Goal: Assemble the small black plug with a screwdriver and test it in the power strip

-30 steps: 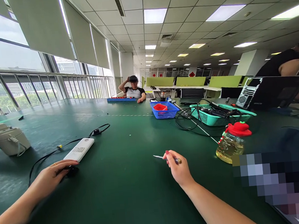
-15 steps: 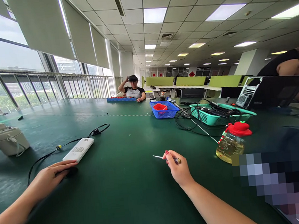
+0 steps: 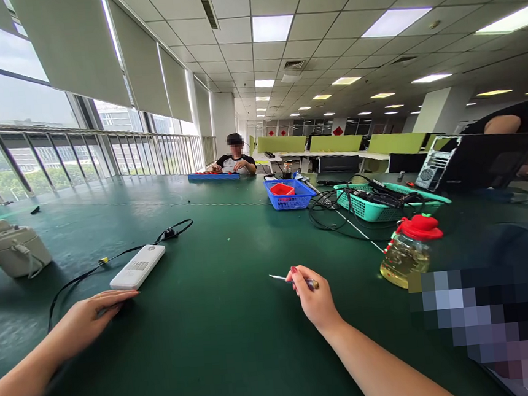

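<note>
My left hand [image 3: 89, 318] lies low over the green table with its fingers stretched out and holds nothing that I can see. Its fingertips are at the near end of a white oblong device [image 3: 138, 267] with grey print. Whether they touch it I cannot tell. Behind the device runs a black cord [image 3: 125, 252] with a yellow tag. Near the middle of the table, my right hand [image 3: 313, 292] pinches a slim pen-like tool [image 3: 279, 278]. Its thin silver tip points left, and a brownish-gold end shows behind the fingers.
At right stands a glass jar [image 3: 405, 259] of yellowish liquid with a red lid. Behind it are a teal basket [image 3: 371, 208] of cables and a blue basket [image 3: 290, 203] holding a red tray. A beige container [image 3: 15, 247] stands left. Across the table sits a person [image 3: 236, 157].
A dark shape beneath my left fingers no longer shows. The person opposite has lowered a raised hand to the table. My right hand and its tool have hardly moved.
</note>
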`<action>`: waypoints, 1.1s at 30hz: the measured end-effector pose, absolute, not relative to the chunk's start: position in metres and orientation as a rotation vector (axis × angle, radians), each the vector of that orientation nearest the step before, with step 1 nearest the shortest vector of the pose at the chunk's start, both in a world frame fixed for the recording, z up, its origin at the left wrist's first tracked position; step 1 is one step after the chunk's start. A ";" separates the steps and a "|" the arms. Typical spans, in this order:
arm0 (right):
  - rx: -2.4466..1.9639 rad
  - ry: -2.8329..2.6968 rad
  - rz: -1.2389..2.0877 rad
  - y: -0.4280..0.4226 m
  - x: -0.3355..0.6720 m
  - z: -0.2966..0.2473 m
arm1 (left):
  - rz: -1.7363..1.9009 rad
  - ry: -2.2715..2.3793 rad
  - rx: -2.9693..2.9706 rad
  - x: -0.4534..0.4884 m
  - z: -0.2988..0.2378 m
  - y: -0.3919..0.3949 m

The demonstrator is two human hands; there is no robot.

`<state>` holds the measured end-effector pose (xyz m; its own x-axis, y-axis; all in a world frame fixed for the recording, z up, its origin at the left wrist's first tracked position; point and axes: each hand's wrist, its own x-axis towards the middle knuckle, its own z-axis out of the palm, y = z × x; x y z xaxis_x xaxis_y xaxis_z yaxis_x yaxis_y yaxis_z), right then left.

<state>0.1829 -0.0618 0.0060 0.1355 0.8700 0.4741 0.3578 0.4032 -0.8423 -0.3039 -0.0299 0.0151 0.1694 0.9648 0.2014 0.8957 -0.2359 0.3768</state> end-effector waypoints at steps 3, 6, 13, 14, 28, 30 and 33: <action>-1.178 -1.454 0.539 -0.062 0.183 0.006 | 0.592 1.954 2.204 -0.297 0.024 -0.034; -1.175 -1.451 0.538 -0.062 0.183 0.006 | 0.535 2.331 1.955 -0.291 0.036 -0.040; -1.163 -1.449 0.541 -0.062 0.183 0.006 | 0.334 2.553 1.820 -0.289 0.044 -0.042; -1.163 -1.450 0.540 -0.062 0.183 0.006 | 0.304 2.548 1.838 -0.290 0.043 -0.041; -1.183 -1.455 0.544 -0.060 0.184 0.004 | 0.209 2.447 1.888 -0.285 0.044 -0.044; -1.178 -1.457 0.549 -0.061 0.183 0.005 | 0.246 2.474 1.885 -0.284 0.047 -0.045; -1.173 -1.454 0.562 -0.061 0.183 0.005 | 0.435 2.565 1.902 -0.282 0.050 -0.048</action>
